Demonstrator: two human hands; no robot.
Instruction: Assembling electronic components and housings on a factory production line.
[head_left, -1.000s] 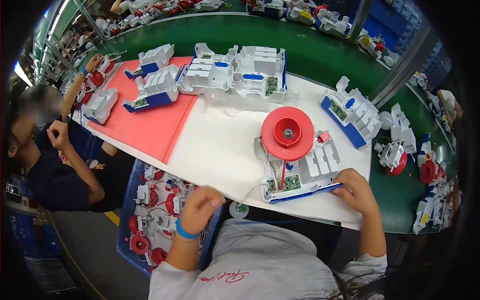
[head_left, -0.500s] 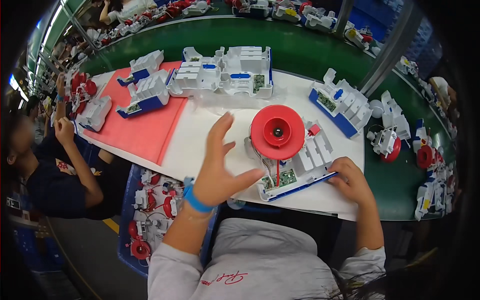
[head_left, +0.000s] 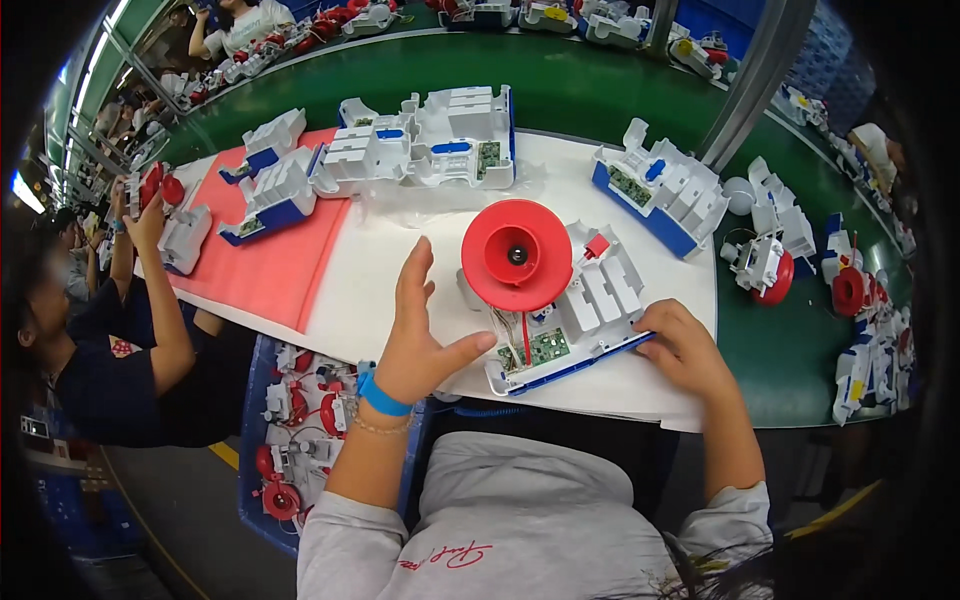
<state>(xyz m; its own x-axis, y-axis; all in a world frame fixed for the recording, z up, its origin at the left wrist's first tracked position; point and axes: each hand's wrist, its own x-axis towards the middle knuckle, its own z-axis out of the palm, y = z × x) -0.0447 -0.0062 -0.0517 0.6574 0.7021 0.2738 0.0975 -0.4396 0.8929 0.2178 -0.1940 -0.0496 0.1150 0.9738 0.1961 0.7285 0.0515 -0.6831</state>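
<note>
Our left hand (head_left: 412,350) has risen beside the flanged red plastic funnel (head_left: 516,256), fingers spread | our right hand (head_left: 686,352) pinches the white-and-blue plastic housing (head_left: 600,300) by its near-right corner, on the white tabletop (head_left: 375,280) | our bumping the funnel could strain the thin red wire (head_left: 527,342)

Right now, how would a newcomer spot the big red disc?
On the white work surface, find the white-and-blue housing whose near edge the right hand holds. Over its left part sits a wide red disc with a recessed centre; the housings behind it carry none.
</note>
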